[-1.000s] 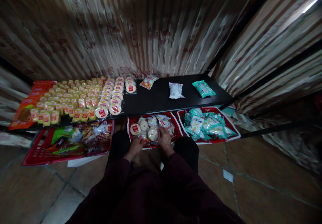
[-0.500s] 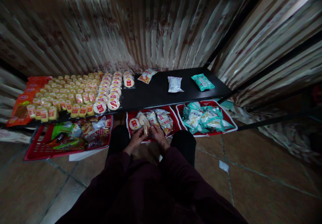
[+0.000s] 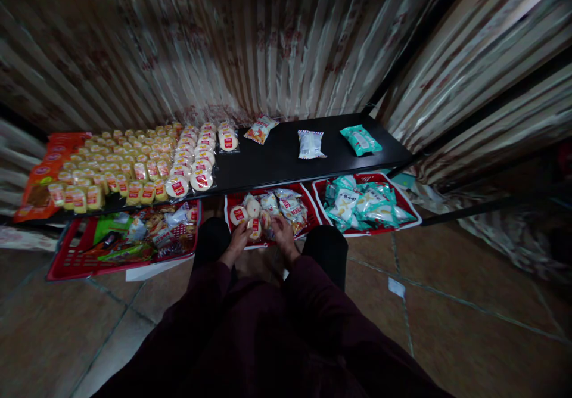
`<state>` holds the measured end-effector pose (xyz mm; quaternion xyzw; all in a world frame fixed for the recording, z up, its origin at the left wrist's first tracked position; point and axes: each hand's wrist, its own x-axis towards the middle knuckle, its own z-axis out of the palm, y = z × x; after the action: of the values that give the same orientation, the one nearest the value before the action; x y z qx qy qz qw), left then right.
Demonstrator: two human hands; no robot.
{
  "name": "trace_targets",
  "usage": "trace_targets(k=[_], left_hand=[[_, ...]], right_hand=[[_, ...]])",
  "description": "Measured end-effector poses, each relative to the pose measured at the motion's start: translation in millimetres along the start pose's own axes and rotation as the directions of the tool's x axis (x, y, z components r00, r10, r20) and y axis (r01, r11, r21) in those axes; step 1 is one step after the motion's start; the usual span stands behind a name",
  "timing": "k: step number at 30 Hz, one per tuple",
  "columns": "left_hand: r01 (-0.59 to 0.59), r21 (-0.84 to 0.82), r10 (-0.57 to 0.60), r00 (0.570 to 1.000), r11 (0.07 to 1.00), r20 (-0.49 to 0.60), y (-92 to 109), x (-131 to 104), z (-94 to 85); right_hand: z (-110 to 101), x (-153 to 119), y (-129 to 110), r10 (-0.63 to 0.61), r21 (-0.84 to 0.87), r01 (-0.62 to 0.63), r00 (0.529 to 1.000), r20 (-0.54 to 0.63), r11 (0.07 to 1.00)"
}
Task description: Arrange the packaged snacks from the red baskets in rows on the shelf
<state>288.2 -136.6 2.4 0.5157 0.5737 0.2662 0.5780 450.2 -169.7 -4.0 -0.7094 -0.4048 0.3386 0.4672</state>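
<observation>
Between my knees sits a red basket [image 3: 311, 202] holding round wrapped cakes and white snack bags [image 3: 292, 206]. My left hand [image 3: 239, 238] is closed on the edge of a round wrapped cake [image 3: 254, 229] with a red label, at the basket's front. My right hand [image 3: 283, 235] has its fingers closed at the edge of another round wrapped cake [image 3: 265, 220], seen partly edge-on; its fingertips are small and dim. Two more round cakes [image 3: 239, 214] lie behind and left of the one in my left hand.
On the black shelf [image 3: 263, 167] stand rows of yellow wrapped cakes [image 3: 134, 192], rows of round cakes [image 3: 201, 179], orange packs [image 3: 49, 177] and separate snack bags [image 3: 311, 145]. Another basket [image 3: 415, 216] holds teal bags; a left basket [image 3: 75, 261] holds mixed snacks. A striped curtain hangs behind.
My hands have moved apart, the left one slightly leftward. The wrapped cakes held together between them are now separated, and a red label faces up at my left fingers.
</observation>
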Motion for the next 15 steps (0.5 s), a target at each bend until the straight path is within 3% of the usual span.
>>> trace_targets(k=[5,8,10,12,15], left_hand=[[0.010,-0.021,-0.010,1.000,1.000,-0.023,-4,2,-0.3],[0.008,-0.044,-0.009,1.000,0.999,-0.022,-5,3,0.9],[-0.001,-0.060,0.000,1.000,0.998,-0.019,-5,4,1.5],[-0.015,-0.075,0.014,1.000,0.997,-0.014,-5,4,1.7],[-0.039,-0.096,0.039,0.999,0.995,-0.004,-4,2,1.1]], right_hand=[[-10,-2,-8,-0.052,-0.056,0.041,0.979,-0.197,0.998],[-11,-8,-14,-0.137,-0.097,0.133,0.990,-0.036,0.986],[-8,-13,-17,-0.211,-0.116,0.221,0.973,0.096,0.968],[-4,-16,-17,-0.307,-0.165,0.340,0.931,0.199,0.926],[2,-19,-17,-0.412,-0.265,0.522,0.830,0.375,0.810]])
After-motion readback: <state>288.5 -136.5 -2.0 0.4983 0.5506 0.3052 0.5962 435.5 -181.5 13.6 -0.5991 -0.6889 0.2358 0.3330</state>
